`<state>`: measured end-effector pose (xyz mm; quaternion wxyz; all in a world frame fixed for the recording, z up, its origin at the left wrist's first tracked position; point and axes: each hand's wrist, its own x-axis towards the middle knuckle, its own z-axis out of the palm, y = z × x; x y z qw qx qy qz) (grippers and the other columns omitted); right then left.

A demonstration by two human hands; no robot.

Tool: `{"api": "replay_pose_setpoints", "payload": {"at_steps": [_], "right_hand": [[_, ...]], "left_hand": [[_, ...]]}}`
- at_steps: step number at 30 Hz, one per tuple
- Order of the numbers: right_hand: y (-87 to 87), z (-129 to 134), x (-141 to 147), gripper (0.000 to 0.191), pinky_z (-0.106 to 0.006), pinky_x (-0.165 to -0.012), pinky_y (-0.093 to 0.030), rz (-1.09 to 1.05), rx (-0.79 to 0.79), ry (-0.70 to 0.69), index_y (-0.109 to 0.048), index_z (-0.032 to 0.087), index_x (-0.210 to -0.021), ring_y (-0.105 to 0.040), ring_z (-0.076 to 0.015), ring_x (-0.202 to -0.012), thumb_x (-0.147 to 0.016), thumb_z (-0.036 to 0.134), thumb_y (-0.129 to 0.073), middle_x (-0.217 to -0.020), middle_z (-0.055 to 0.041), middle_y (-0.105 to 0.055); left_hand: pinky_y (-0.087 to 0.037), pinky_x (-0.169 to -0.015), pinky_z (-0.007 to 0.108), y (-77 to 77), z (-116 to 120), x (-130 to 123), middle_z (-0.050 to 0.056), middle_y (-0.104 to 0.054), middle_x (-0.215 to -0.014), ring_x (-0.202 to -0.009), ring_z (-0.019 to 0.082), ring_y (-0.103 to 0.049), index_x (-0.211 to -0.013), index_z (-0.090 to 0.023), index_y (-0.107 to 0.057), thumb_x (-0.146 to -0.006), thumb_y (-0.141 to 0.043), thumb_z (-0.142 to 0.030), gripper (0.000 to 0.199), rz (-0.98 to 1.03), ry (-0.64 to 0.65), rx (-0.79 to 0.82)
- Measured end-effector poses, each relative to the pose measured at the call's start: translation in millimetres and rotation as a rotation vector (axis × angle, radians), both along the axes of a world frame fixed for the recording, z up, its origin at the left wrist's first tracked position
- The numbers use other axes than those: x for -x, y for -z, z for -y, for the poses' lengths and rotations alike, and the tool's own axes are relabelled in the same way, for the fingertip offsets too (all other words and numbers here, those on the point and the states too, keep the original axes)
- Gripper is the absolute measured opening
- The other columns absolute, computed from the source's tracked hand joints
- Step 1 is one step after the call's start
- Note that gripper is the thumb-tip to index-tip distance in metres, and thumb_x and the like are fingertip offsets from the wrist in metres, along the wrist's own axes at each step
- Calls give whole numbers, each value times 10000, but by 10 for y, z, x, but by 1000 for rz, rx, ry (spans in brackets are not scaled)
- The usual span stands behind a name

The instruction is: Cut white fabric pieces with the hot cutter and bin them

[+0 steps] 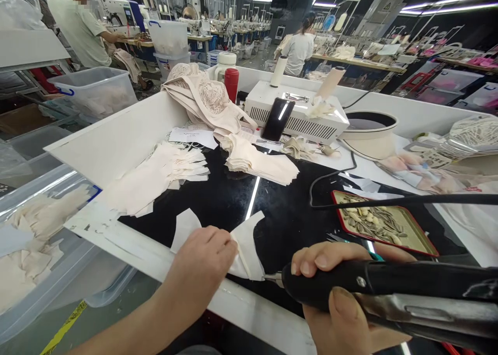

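Note:
My left hand (206, 256) is closed, its fingers pressed together on a cut white fabric piece (254, 246) that lies on the black tabletop. A second white panel (184, 228) shows just beyond that hand on the left. In my right hand (338, 292) is a black handheld tool (389, 280) with a metal lever along its underside. Its narrow metal tip meets the fabric piece's right lower corner, or lies very close to it. A thin raised strip runs down the fabric near my left fingertips. My left palm is hidden.
Stacks of cream fabric pieces (155, 176) (260, 160) lie beyond my hands, with a phone (278, 119) behind. A tray of seeds (389, 222) is at right, under a black cable (428, 200). Clear bins (89, 272) stand left of the white table edge. Two other people are farther off.

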<state>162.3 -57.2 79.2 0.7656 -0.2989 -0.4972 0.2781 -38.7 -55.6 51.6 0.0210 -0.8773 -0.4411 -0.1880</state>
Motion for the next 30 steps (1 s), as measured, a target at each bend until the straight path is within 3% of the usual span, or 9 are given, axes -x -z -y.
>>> {"api": "replay_pose_setpoints", "payload": {"at_steps": [4,8,15,20,30], "right_hand": [[1,3,13,467,-342,-503,-568,-10,9,16,-596,276,-1299,-592,-173,-623,-862,207,-746,-825,20,-650],[15,20,11,493,-348,-515,-576,-4,12,0,-582,294,-1325,-588,-174,-636,-868,188,-730,-845,21,-640],[23,13,10,483,-361,-515,-574,8,12,0,-584,308,-1333,-583,-176,-628,-883,209,-727,-844,23,-644],[21,14,1,471,-349,-508,-576,6,11,-4,-590,304,-1313,-578,-177,-636,-874,205,-728,-842,21,-641],[-4,42,-12,455,-331,-533,-582,-27,33,-43,-571,295,-1294,-595,-157,-640,-888,222,-763,-849,33,-656]], "left_hand": [[-565,-887,306,15,27,-135,40,-683,-972,-929,169,-647,-1094,-161,-650,-1049,-487,-37,210,110,358,-13],[-584,-903,280,102,3,-218,51,-705,-990,-940,153,-676,-1098,-159,-678,-1081,-457,-63,242,69,495,-25],[-590,-1002,287,215,-75,-162,76,-740,-1062,-1051,173,-703,-1176,-97,-689,-1083,-444,-45,267,62,531,-53],[-567,-1090,290,206,-108,-131,91,-758,-1128,-1115,176,-701,-1214,-53,-677,-1059,-546,-56,203,115,539,-34],[-582,-1055,340,242,-152,-91,72,-744,-1142,-1107,186,-689,-1195,-128,-667,-1052,-579,-84,174,134,472,-9]]}}
